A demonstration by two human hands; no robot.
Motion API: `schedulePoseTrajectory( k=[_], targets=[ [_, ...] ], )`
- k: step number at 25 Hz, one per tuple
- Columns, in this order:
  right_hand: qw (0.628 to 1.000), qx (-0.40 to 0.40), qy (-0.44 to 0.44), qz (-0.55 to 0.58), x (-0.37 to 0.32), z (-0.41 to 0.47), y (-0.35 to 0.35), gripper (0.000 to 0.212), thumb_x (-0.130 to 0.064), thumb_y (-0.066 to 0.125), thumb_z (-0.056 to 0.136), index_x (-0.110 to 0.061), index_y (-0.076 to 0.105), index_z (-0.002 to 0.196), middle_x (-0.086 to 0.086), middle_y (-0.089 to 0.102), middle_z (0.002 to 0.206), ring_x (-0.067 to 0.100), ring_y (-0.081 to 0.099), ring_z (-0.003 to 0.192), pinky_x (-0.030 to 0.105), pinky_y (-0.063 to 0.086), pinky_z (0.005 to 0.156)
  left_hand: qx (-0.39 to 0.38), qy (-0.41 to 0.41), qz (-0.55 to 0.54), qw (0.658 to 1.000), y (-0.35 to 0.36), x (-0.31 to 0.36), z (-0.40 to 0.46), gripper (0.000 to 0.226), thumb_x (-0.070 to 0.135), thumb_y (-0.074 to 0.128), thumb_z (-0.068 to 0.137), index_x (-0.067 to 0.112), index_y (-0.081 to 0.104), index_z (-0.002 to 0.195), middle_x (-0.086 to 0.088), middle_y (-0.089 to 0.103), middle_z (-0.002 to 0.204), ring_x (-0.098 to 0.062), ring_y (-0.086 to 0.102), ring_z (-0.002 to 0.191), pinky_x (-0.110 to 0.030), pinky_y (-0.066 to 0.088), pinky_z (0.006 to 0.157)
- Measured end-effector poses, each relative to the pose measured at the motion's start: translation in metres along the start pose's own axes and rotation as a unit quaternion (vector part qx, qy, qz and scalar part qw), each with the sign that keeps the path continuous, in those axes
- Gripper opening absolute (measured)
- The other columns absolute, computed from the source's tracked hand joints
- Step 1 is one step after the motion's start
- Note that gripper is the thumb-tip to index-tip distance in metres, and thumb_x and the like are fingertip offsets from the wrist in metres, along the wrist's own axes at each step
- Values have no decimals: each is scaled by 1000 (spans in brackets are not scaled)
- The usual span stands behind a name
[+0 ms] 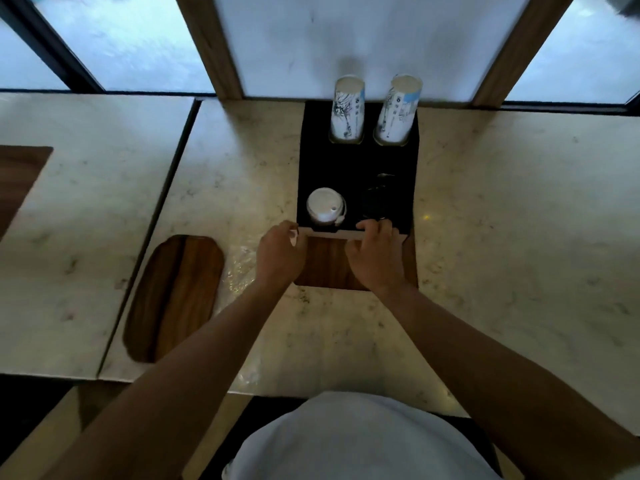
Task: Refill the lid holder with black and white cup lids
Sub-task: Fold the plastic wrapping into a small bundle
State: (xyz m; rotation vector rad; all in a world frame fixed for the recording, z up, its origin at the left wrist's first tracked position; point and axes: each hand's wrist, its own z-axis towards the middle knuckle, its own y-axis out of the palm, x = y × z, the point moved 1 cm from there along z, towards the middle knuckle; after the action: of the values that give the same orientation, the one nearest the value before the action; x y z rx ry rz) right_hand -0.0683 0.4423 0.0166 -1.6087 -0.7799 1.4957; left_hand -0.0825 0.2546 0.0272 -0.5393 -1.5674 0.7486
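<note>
- Lid holder: black top, wood front, sits at the far edge of the marble surface, against the wall panel.
- 2 stacks of printed paper cups in the holder's 2 far slots: left stack, right stack. Both upside down; right one tilts slightly right.
- White lids stacked in the near-left slot, top lid showing above the holder's top face.
- Black lids in the near-right slot, dark on dark, hard to make out; count not readable.
- Left hand at the holder's near-left corner, fingers curled at the end of a pale strip that runs along the holder's near top edge. Looks like a pinch on the strip end, but cannot tell for sure.
- Right hand on the near-right part, fingers bent over the strip's other end and the rim by the black lids. Touching the holder; firm grip or just resting, cannot tell.
- No lid seen in either hand.
- Wooden tray lies on the surface to the left, well apart from the holder, near the seam to the next slab.
- Person's light shirt at the near edge.
</note>
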Motion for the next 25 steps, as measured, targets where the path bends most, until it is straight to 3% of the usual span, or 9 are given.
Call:
schedulePoseTrajectory(
  k=[3, 8, 15, 17, 21, 23, 25],
  targets=[
    [999, -26, -23, -6, -24, -12, 18, 39, -35, 60, 90, -16, 56, 123, 11, 52, 120, 29, 50, 112, 39, 44, 92, 16, -43, 19, 999, -24, -25, -19, 33, 22, 61, 95, 9, 67, 124, -12, 73, 113, -29, 66, 106, -37, 51, 91],
    [992, -100, -75, -28, -70, -35, 54, 36, -34, 58, 89, -15, 58, 120, 12, 55, 122, 31, 49, 117, 41, 40, 100, 45, -107, 53, 992, -70, -82, -57, 36, 21, 62, 93, 7, 66, 125, -13, 72, 116, -28, 66, 108, -39, 51, 92],
    [982, -168, -83, -16, -110, -61, 95, 43, -34, 60, 89, -13, 55, 126, 13, 52, 128, 32, 47, 120, 41, 39, 100, 40, -185, 49, 981, -99, -132, -86, 24, 17, 62, 87, 5, 70, 106, -15, 73, 104, -35, 68, 99, -40, 51, 84],
    [981, -192, -33, 19, -113, -64, 105, 47, -35, 63, 89, -10, 53, 129, 14, 55, 128, 33, 52, 120, 40, 42, 97, 27, -202, 52, 978, -97, -143, -88, 25, 18, 62, 88, 5, 70, 108, -15, 73, 105, -35, 67, 100, -40, 50, 84],
    [940, -255, 183, 135, -107, -66, 120, 56, -34, 62, 90, 1, 45, 132, 15, 66, 117, 35, 67, 104, 37, 55, 81, -20, -226, 51, 973, -88, -156, -93, 17, 21, 63, 89, 11, 65, 101, -5, 64, 93, -27, 61, 89, -34, 43, 73],
    [928, -267, 218, 138, -104, -68, 125, 53, -33, 61, 88, 1, 51, 127, 16, 69, 111, 35, 69, 96, 42, 59, 80, -33, -221, 52, 973, -83, -161, -95, 10, 22, 63, 89, 16, 62, 97, -1, 61, 89, -25, 60, 85, -31, 39, 71],
    [921, -281, 222, 155, -103, -70, 130, 40, -31, 59, 84, 1, 63, 108, 19, 74, 97, 36, 73, 84, 41, 60, 73, -24, -226, 48, 973, -80, -163, -95, 10, 22, 64, 88, 16, 63, 96, -1, 61, 87, -22, 57, 80, -31, 37, 67]
  ],
)
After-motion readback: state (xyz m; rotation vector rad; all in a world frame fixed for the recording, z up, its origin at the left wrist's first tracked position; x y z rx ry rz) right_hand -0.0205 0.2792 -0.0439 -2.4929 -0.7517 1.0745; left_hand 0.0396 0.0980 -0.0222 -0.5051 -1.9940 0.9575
